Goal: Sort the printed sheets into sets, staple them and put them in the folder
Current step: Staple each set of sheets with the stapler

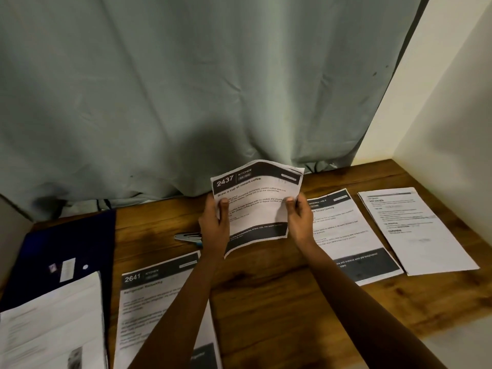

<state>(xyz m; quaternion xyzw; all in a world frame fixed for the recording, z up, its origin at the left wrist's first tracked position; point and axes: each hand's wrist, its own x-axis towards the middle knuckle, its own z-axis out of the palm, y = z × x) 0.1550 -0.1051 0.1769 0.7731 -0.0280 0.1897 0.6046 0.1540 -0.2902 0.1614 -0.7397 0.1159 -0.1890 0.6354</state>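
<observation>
Sheet 2437, kitchen: raised above table, pinched at both side edges by left hand and right hand. Handling advised: square edges before reaching stapler, lying just left; folder far left

The stapler lies on the table between the folder at left and two sheets at right.

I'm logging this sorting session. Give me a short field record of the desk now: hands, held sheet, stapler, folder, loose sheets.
hands: left hand and right hand grip opposite sides of one sheet
held sheet: sheet 2437, kitchen, raised above the wooden table
stapler: stapler lies behind the left wrist, untouched
folder: dark blue folder at left, paper stack on its near end
loose sheets: sheet 2641, dressing table sheet, plain text sheet, all flat
</observation>
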